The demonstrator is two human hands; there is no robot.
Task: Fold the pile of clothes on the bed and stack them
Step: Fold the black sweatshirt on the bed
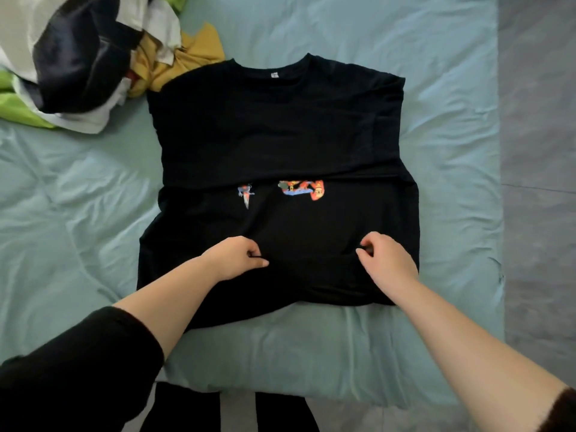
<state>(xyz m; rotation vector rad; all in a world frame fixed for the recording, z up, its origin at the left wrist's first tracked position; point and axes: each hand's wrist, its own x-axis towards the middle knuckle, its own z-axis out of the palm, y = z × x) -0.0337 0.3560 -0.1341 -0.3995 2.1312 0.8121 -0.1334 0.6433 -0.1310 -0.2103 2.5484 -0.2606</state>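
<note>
The left hand (237,258) and right hand (386,260) are curled on pinched cloth of the black T-shirt (274,129) spread on the bed (452,135); folding is judged begun, and an even lift toward the collar (272,66) is needed.

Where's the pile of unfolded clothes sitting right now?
In the head view the pile lies at the far left of the bed, its yellow garment meeting the nearest shoulder of the black T-shirt.
</note>
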